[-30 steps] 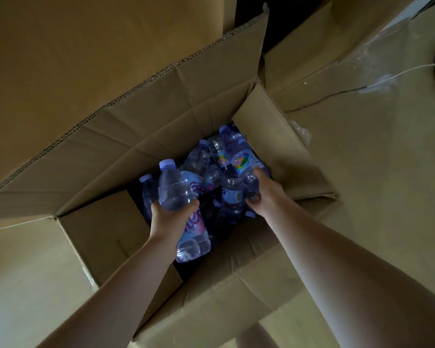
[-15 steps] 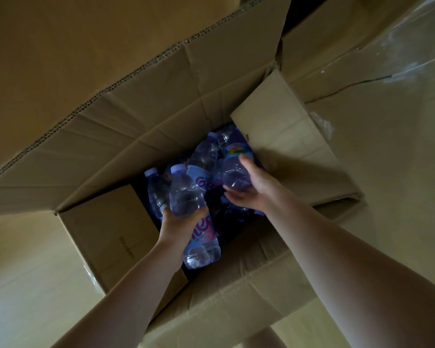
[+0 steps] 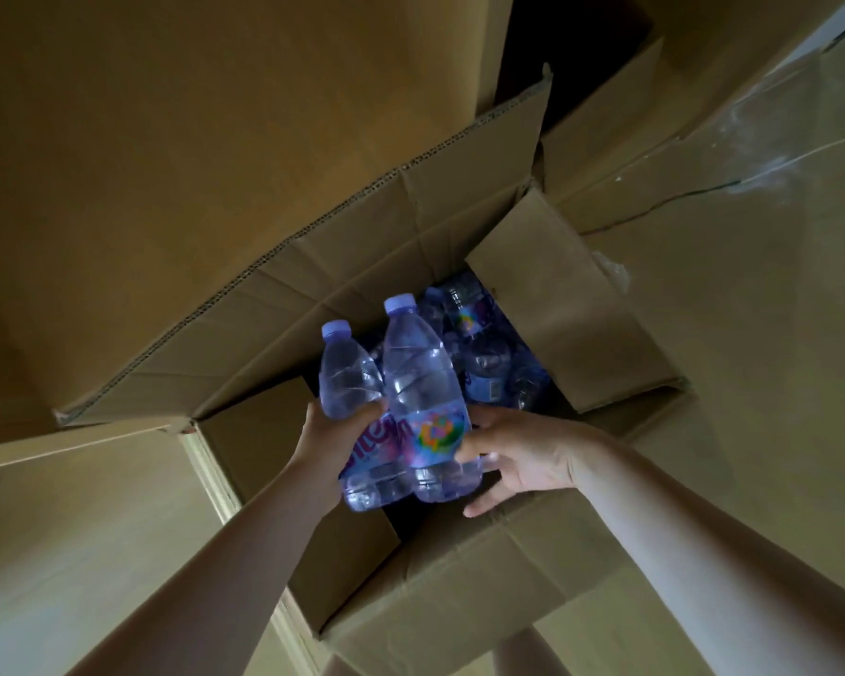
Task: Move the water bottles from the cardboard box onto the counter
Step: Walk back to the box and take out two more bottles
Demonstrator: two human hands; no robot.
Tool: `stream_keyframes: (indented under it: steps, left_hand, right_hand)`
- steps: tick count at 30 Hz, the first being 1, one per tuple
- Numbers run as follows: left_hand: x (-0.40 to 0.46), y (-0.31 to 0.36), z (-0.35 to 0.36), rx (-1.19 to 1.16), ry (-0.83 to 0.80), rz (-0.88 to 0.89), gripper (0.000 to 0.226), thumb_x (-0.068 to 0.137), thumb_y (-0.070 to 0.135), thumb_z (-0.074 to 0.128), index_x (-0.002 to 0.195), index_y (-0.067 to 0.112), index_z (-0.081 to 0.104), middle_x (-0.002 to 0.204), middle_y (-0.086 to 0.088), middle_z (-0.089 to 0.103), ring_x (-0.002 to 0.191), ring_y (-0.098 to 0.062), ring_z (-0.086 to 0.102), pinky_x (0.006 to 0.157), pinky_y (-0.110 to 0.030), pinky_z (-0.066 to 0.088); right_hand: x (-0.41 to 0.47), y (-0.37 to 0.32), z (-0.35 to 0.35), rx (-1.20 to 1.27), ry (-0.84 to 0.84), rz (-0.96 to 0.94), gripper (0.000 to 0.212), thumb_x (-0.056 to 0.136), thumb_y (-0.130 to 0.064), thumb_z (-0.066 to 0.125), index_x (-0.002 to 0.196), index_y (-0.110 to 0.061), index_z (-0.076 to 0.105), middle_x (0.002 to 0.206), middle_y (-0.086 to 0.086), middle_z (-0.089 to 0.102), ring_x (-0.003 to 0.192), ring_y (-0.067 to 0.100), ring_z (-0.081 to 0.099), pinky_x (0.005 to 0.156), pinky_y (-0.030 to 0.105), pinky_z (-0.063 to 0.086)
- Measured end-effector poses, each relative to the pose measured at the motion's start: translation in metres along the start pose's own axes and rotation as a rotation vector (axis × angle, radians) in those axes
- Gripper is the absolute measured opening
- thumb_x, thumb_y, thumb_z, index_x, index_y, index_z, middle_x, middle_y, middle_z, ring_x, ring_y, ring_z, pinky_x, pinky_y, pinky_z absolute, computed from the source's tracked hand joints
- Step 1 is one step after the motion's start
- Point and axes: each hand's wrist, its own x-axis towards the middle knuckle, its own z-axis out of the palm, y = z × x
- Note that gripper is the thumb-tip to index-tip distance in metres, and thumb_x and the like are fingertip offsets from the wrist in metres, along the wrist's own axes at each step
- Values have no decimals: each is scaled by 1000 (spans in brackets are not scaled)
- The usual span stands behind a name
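An open cardboard box [image 3: 459, 592] stands below me with its flaps folded out. Several clear water bottles with purple caps and labels [image 3: 489, 353] lie piled inside it. My left hand [image 3: 333, 441] grips one bottle [image 3: 347, 378] around its middle, cap up. My right hand [image 3: 518, 456] holds a second bottle [image 3: 423, 383] by its lower part, right beside the first. Both bottles are upright, side by side, above the box's near half. The counter is not in view.
Other large cardboard boxes [image 3: 167, 139] surround the open one on the left, back and right. A thin white cable [image 3: 801, 158] runs across the top of the box at the right. A dark gap [image 3: 571, 51] opens at the back.
My right hand has taken a bottle out of the pile and raised it next to the one in my left hand. Both bottles have risen above the box opening.
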Motion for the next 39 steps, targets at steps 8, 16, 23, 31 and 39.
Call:
stream_keyframes:
  steps: [8,16,23,31,39]
  left_hand:
    - [-28,7,-13,78,-213,220,39,78,5,74,114,4,59,110,-26,66,101,-43,65,90,-55,51]
    - [-52,0,-34,88,-230,294,41,74,8,78,111,12,61,104,-17,71,95,-34,69,83,-45,56]
    - [-106,17,-69,111,-183,254,65,72,17,84,125,8,49,115,-19,65,100,-34,67,91,-56,52]
    - [-193,57,-97,120,-24,360,51,73,21,80,111,21,47,105,-8,64,92,-24,67,82,-43,57]
    - [-263,41,-124,30,240,357,62,69,30,81,115,21,42,102,-2,61,91,-21,64,76,-38,56]
  right_hand:
    - [-3,6,36,-32,190,-163,80,80,0,67,138,-41,32,141,-2,47,129,28,46,104,68,31]
    - [-5,15,73,128,222,-394,60,75,-21,80,130,-23,54,125,12,64,113,29,64,92,49,53]
    - [-39,9,129,153,150,-386,33,78,-27,78,110,-22,71,112,10,71,104,26,68,79,33,56]
    - [-99,-24,218,6,350,-499,51,75,-32,79,118,-11,61,111,18,69,100,32,69,84,42,57]
    - [-138,-37,291,-388,636,-602,35,80,-23,76,105,-22,52,95,-4,67,73,-3,65,56,10,47]
